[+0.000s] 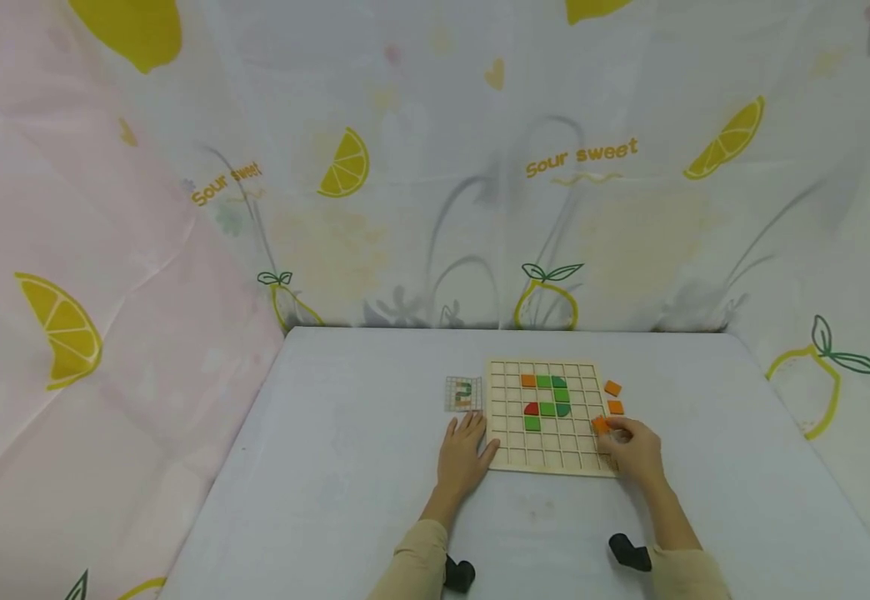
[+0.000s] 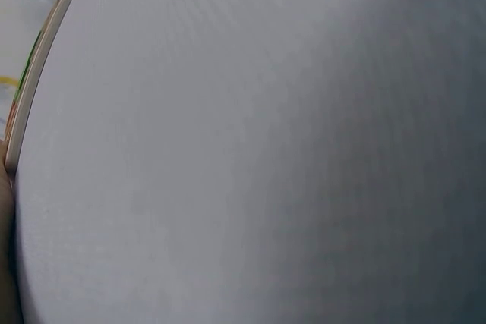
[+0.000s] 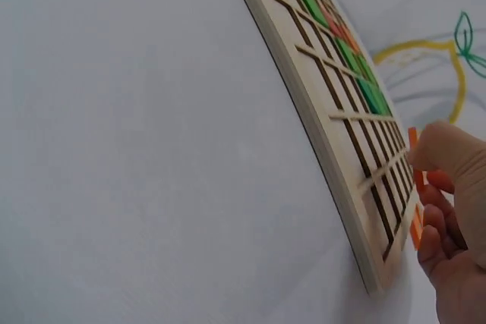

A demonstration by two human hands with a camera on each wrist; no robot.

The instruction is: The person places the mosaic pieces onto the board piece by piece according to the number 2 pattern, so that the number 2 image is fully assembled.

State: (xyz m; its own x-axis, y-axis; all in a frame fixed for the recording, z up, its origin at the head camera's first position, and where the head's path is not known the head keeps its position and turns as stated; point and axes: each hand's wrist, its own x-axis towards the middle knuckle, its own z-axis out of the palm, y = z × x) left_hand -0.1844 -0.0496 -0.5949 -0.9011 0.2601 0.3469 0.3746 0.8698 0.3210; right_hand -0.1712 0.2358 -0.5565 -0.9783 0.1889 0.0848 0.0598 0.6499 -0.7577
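Observation:
A wooden grid board (image 1: 506,454) lies on the table, holding several green, orange, red and dark green tiles in its squares. My right hand (image 1: 636,450) pinches an orange square tile (image 1: 600,426) between thumb and fingers over the board's right side. The right wrist view shows that tile (image 3: 414,142) edge-on in the pinch. My left hand (image 1: 462,457) rests flat with fingers spread at the board's left edge, its thumb touching the corner area. Just beyond its fingertips lies a small gridded card (image 1: 463,394) with a coloured pattern. The left wrist view shows mostly table.
Two loose orange tiles, a farther one (image 1: 612,388) and a nearer one (image 1: 615,407), lie right of the board. The white table (image 1: 330,467) meets a lemon-printed cloth (image 1: 405,233) at the back and sides. Black wrist devices (image 1: 630,552) sit by both sleeves.

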